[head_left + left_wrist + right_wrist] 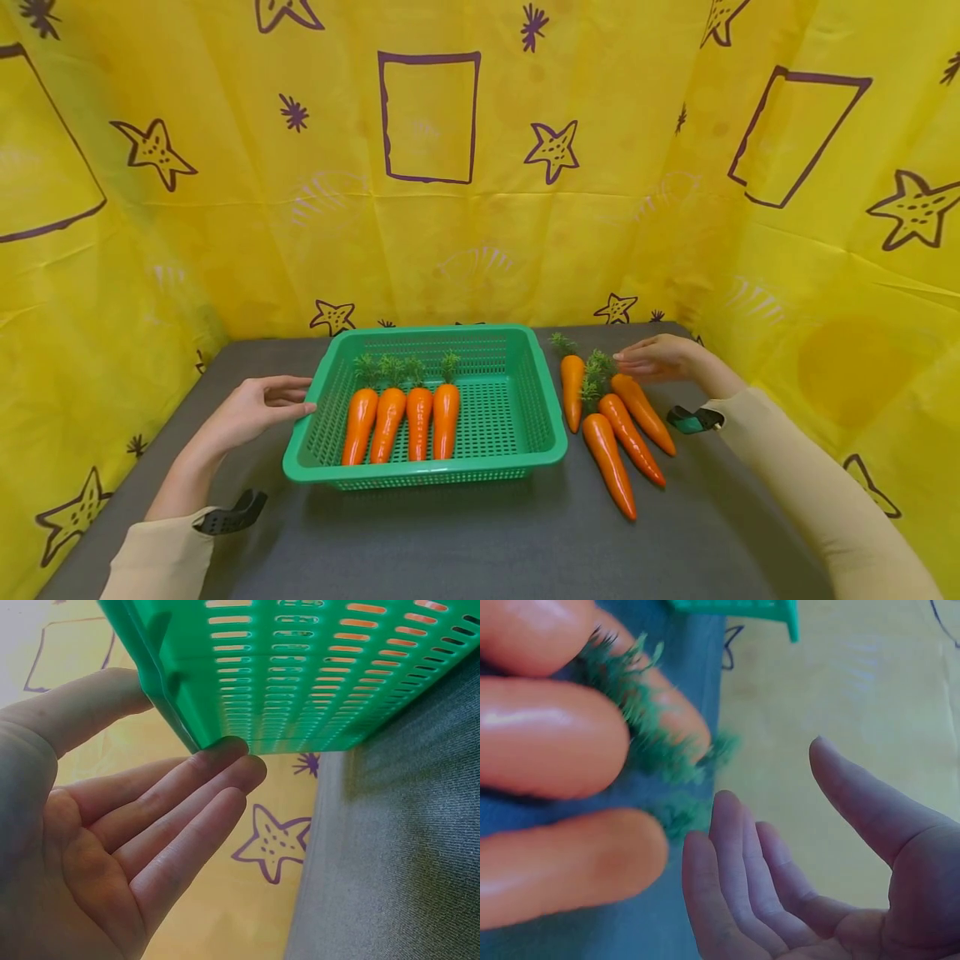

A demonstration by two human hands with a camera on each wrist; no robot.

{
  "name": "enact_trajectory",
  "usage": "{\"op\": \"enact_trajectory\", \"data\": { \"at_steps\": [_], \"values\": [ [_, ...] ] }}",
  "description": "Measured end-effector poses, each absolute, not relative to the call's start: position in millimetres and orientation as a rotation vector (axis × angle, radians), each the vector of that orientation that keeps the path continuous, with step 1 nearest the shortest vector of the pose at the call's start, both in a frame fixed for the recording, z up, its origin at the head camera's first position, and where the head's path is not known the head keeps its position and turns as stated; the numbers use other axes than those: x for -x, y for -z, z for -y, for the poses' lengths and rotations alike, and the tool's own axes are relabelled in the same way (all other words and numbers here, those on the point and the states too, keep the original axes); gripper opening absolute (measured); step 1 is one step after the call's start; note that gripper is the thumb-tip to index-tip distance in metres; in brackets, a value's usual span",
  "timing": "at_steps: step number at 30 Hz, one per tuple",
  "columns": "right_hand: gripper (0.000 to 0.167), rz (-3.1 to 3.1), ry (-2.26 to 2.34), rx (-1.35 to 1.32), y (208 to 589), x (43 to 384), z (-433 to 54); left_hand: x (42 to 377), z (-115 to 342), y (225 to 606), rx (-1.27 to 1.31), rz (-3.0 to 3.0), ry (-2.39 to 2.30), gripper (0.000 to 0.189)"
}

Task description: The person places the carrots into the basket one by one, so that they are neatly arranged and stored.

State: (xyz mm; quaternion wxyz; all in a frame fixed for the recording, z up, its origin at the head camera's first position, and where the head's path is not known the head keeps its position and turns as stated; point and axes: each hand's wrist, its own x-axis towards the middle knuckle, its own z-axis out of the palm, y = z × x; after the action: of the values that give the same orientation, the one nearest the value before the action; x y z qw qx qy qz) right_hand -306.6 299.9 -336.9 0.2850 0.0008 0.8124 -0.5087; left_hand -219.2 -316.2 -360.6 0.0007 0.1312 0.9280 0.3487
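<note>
A green plastic basket (551, 417) with slotted walls holds several orange carrots (388, 425) lying side by side, their leafy tops toward its back wall. At its left side is my left hand (258, 408); the thumb reaches the rim. In the left wrist view, the fairly straight fingers (202, 840) extend at the basket's slotted wall (270, 682). Several more carrots (609, 462) lie on the table right of the basket. My right hand (660, 358) hovers by the top end of the rightmost carrot (642, 412), thumb spread from the fingers, with nothing between them.
The dark grey table (420, 542) runs under everything. Yellow cloth (427, 250) printed with starfish and frames stands close behind the table and along both sides. Green leafy tops (649, 727) of the loose carrots bunch together near the right hand.
</note>
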Motion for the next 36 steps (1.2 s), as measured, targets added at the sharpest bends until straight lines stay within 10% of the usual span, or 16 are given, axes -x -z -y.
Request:
{"op": "enact_trajectory", "data": {
  "at_steps": [36],
  "values": [
    [0.071,-2.135,1.373,-0.158,406,295,-335,217,314,360,-0.404,-2.880,-1.140,0.057]
  ]
}}
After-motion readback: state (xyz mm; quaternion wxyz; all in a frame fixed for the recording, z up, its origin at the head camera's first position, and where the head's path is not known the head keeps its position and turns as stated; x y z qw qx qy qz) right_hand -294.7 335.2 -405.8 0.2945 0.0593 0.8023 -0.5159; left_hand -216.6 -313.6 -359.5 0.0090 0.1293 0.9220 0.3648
